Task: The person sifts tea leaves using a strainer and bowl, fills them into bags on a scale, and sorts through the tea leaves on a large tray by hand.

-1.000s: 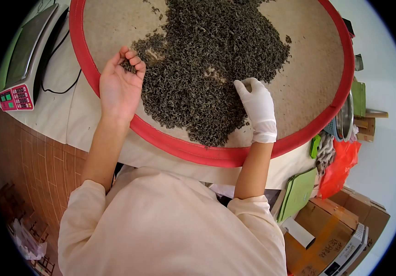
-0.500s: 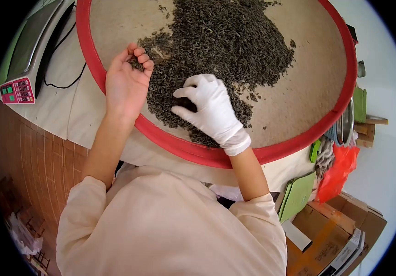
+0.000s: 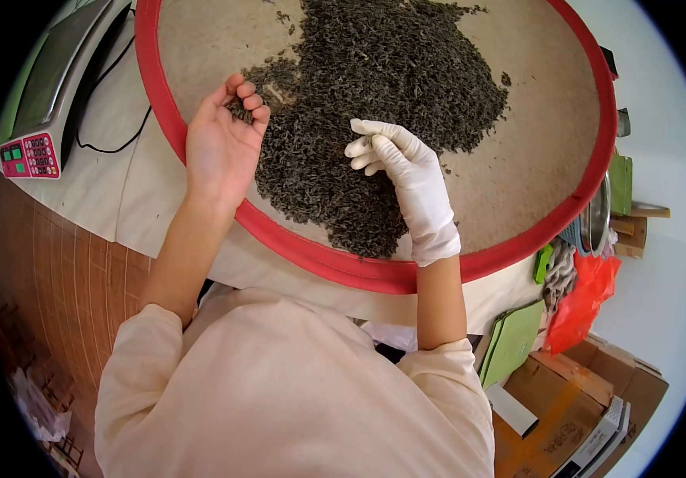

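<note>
A large dark heap of dried, curled leaves that look like tea (image 3: 391,88) lies on a round tray with a red rim (image 3: 323,269). Bare and palm up, my left hand (image 3: 223,155) is at the tray's left side, its fingers curled over a small clump of tea leaves (image 3: 239,110). My right hand (image 3: 415,171), in a white glove, hovers over the right part of the heap. Its thumb and forefinger are pinched together, with a tiny greyish bit between them, too small to name.
To the left stands a weighing scale (image 3: 48,88) with a pink keypad and a black cable. Past the tray's right side are a red plastic bag (image 3: 586,299), green folded packets (image 3: 512,341) and cardboard boxes (image 3: 546,398). A pale cloth (image 3: 148,207) covers the table.
My right hand has lifted off the leaves and moved right, its spread fingers now closed into a pinch. My left hand has barely moved and still holds its clump.
</note>
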`<state>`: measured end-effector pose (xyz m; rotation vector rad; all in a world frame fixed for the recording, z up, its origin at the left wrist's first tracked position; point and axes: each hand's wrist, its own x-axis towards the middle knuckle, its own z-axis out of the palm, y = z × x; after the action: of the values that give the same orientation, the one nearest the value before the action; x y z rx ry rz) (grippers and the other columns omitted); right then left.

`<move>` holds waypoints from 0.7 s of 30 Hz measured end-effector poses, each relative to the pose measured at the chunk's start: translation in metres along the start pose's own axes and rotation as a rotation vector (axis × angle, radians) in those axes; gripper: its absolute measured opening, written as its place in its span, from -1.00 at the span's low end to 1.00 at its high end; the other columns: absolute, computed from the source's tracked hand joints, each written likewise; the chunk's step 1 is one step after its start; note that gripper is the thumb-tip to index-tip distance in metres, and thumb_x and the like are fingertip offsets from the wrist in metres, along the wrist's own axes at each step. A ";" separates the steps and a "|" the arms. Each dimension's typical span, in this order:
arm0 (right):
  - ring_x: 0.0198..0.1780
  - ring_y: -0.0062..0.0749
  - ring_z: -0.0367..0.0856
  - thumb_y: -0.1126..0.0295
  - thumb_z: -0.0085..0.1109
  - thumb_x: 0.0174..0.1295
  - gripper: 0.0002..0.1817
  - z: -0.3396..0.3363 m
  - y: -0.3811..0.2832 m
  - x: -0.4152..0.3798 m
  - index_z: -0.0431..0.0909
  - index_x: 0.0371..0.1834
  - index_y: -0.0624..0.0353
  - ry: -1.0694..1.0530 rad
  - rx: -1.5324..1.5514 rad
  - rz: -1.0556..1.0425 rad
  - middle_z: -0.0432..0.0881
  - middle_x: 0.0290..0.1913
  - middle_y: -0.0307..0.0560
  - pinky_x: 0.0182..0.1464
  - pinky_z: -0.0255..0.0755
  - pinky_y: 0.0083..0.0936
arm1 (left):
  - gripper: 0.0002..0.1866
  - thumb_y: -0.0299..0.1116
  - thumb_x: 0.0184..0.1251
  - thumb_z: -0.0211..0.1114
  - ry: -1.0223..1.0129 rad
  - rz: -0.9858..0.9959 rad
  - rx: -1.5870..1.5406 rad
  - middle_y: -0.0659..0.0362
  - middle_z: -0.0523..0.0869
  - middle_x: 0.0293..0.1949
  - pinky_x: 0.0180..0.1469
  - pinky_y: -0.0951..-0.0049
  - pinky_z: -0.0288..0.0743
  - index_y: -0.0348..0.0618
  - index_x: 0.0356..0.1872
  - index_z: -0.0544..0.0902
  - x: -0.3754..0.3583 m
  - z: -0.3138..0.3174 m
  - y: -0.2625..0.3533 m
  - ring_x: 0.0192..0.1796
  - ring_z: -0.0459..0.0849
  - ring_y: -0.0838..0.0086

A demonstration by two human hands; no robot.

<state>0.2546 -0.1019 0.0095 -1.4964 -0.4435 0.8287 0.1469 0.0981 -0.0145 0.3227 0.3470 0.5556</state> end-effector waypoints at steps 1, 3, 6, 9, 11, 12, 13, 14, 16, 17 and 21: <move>-0.22 -0.57 0.60 0.36 -0.08 0.44 -0.69 -0.003 -0.001 0.000 0.53 0.10 0.27 -0.038 0.112 0.062 0.69 -0.19 -0.10 -0.10 0.45 -0.65 | -0.85 -0.41 0.45 -0.07 -0.002 -0.003 -0.001 0.17 0.42 -0.27 -0.11 0.49 0.42 -0.27 -0.15 0.40 0.000 -0.001 0.000 -0.26 0.38 0.48; -0.17 -0.47 0.64 0.30 -0.12 0.45 -0.61 -0.010 0.005 0.002 0.45 0.19 0.31 -0.107 0.191 0.058 0.68 -0.09 0.00 -0.08 0.47 -0.61 | -0.85 -0.41 0.45 -0.07 -0.030 -0.008 -0.024 0.16 0.43 -0.26 -0.11 0.49 0.41 -0.28 -0.15 0.40 0.001 -0.004 0.001 -0.25 0.39 0.48; -0.10 -0.34 0.65 0.30 -0.11 0.43 -0.57 -0.009 0.002 0.003 0.37 0.24 0.39 -0.166 0.402 0.082 0.63 0.00 0.12 -0.03 0.49 -0.55 | -0.85 -0.42 0.44 -0.07 -0.021 -0.008 -0.024 0.16 0.43 -0.26 -0.11 0.48 0.41 -0.28 -0.15 0.40 0.001 -0.004 0.000 -0.24 0.39 0.48; -0.03 -0.22 0.65 0.30 -0.10 0.41 -0.52 -0.009 -0.001 0.001 0.31 0.26 0.44 -0.176 0.469 0.102 0.57 0.08 0.22 0.03 0.50 -0.47 | -0.87 -0.45 0.47 -0.08 0.011 -0.002 -0.024 0.18 0.39 -0.27 -0.13 0.48 0.39 -0.28 -0.13 0.40 -0.001 0.003 0.000 -0.25 0.38 0.48; 0.00 -0.21 0.63 0.30 -0.10 0.41 -0.52 -0.009 -0.002 0.000 0.33 0.25 0.45 -0.166 0.475 0.086 0.56 0.09 0.24 0.07 0.49 -0.44 | -0.87 -0.45 0.47 -0.08 0.000 -0.007 -0.029 0.18 0.39 -0.27 -0.14 0.47 0.39 -0.28 -0.13 0.40 -0.001 0.003 0.000 -0.25 0.38 0.48; 0.00 -0.21 0.63 0.30 -0.10 0.41 -0.52 -0.009 -0.001 -0.001 0.33 0.25 0.45 -0.162 0.475 0.085 0.56 0.09 0.24 0.07 0.49 -0.44 | -0.87 -0.45 0.47 -0.08 -0.009 -0.008 -0.035 0.18 0.39 -0.27 -0.14 0.47 0.39 -0.28 -0.13 0.40 -0.001 0.002 0.001 -0.25 0.37 0.48; 0.04 -0.19 0.61 0.29 -0.10 0.40 -0.52 -0.008 -0.001 -0.001 0.33 0.25 0.45 -0.144 0.421 0.066 0.56 0.10 0.23 0.10 0.48 -0.42 | -0.87 -0.45 0.47 -0.08 -0.010 -0.013 -0.035 0.18 0.39 -0.27 -0.14 0.47 0.39 -0.28 -0.13 0.40 0.000 0.001 0.001 -0.25 0.37 0.48; 0.08 -0.17 0.59 0.28 -0.10 0.40 -0.51 -0.008 -0.001 -0.001 0.34 0.25 0.45 -0.127 0.366 0.048 0.56 0.11 0.22 0.14 0.46 -0.39 | -0.86 -0.44 0.46 -0.08 -0.019 -0.009 -0.025 0.17 0.40 -0.27 -0.12 0.48 0.39 -0.29 -0.13 0.40 0.001 -0.001 0.001 -0.24 0.38 0.48; 0.12 -0.22 0.56 0.29 -0.09 0.40 -0.54 -0.009 -0.001 -0.002 0.37 0.23 0.42 -0.111 0.370 0.023 0.56 0.12 0.16 0.17 0.43 -0.41 | -0.84 -0.42 0.44 -0.07 -0.030 -0.007 -0.015 0.16 0.42 -0.26 -0.11 0.49 0.39 -0.30 -0.13 0.40 0.001 -0.003 0.001 -0.23 0.38 0.48; 0.15 -0.26 0.54 0.30 -0.08 0.40 -0.56 -0.009 -0.001 -0.002 0.40 0.22 0.40 -0.099 0.374 -0.001 0.57 0.13 0.11 0.21 0.39 -0.42 | -0.84 -0.42 0.44 -0.07 -0.034 -0.008 -0.016 0.16 0.42 -0.25 -0.10 0.49 0.39 -0.30 -0.13 0.40 0.002 -0.004 0.001 -0.23 0.38 0.48; 0.07 -0.52 0.54 0.33 -0.06 0.42 -0.66 -0.021 -0.002 0.000 0.52 0.15 0.22 0.247 -0.264 -0.304 0.61 0.10 -0.11 0.17 0.36 -0.59 | -0.84 -0.42 0.45 -0.07 -0.031 -0.011 -0.013 0.16 0.41 -0.25 -0.10 0.48 0.39 -0.30 -0.13 0.40 0.001 -0.003 0.002 -0.23 0.37 0.48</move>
<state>0.2703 -0.1157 0.0103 -1.6963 -0.5940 0.3498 0.1455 0.1010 -0.0165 0.3163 0.3149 0.5417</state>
